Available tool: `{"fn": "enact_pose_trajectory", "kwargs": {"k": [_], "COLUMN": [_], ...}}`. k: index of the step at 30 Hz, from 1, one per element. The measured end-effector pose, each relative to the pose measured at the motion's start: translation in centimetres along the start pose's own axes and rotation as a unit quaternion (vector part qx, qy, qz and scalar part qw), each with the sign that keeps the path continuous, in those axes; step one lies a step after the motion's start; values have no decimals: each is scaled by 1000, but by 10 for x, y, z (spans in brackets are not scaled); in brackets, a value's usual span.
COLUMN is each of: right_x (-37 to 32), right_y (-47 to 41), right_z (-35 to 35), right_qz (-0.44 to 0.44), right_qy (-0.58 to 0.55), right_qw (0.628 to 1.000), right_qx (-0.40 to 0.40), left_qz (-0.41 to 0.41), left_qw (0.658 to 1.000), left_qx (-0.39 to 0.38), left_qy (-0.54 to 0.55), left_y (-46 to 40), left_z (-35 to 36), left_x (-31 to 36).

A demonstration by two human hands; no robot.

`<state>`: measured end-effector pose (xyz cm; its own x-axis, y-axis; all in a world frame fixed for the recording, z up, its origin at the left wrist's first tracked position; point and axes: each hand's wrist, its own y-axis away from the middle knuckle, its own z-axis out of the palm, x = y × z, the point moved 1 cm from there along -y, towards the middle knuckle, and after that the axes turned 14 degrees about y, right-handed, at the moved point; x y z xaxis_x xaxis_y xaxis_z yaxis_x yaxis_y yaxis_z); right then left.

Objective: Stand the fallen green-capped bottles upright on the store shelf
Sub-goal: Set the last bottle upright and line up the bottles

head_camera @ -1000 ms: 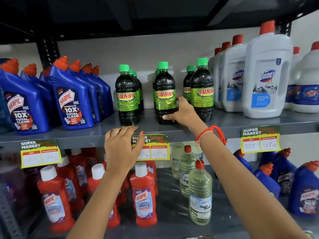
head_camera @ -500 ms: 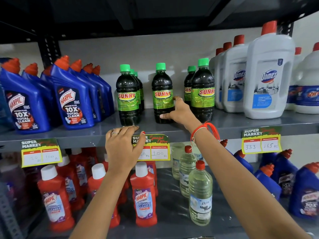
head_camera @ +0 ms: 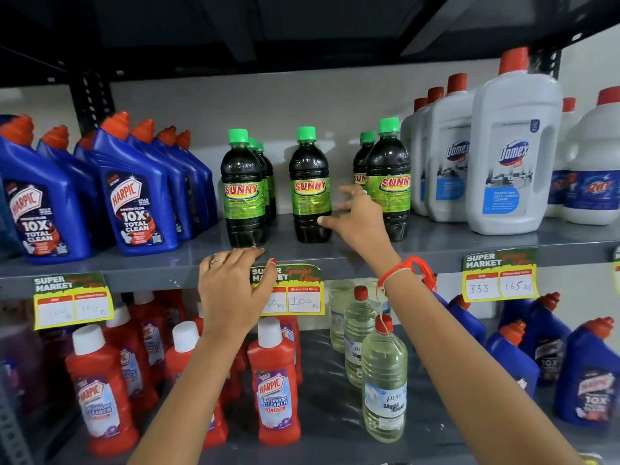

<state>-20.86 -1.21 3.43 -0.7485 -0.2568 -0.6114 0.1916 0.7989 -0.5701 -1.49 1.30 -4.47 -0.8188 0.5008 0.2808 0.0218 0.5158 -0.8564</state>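
From the head camera, we saw every green-capped SUNNY bottle on the upper shelf [head_camera: 436,245] standing upright, so the task looked nearly finished to us. They stood in three files between the blue Harpic bottles [head_camera: 134,199] and the white Domex bottles [head_camera: 510,162]: a left file led by one bottle [head_camera: 242,193], a lone middle SUNNY bottle [head_camera: 311,189], and a right file led by another [head_camera: 389,182]. Our right hand [head_camera: 360,219] hung just beside the middle bottle's lower body, fingers spread and loose, gripping nothing; we judged it was placed there to catch a wobble, and the blur hid whether the thumb touched the bottle. Our left hand [head_camera: 235,283] lay flat, fingers together, over the shelf's front lip beside the price tag [head_camera: 295,290], holding nothing, probably bracing the reach. Labels faced outward, which suited shoppers reading them.
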Motion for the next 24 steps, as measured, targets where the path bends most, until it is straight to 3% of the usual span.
{"fn": "enact_pose_trajectory", "kwargs": {"k": [6,10,13,19,24], "right_x": [24,44,63,81,87], "right_y": [10,7,-4,-16,-25], "right_z": [-39,-53,-54,-58,-58], "right_qz": [31,71,86,127,99], "right_qy": [-44,34,21,-100,-81], "right_qw": [984,972,984,985,986], "right_qx": [168,221,156,-53,-106], "left_qz": [-1,38,66,93,100], "left_qw": [1000,997,994,988,988], "left_qx": [9,-24,-53,-120,-116], "left_qy": [30,65,75,25,14], "left_y": [-7,-14,-17,-15,-12], "left_z": [2,14,30,59,59], "left_x": [20,57,84,108,107]}}
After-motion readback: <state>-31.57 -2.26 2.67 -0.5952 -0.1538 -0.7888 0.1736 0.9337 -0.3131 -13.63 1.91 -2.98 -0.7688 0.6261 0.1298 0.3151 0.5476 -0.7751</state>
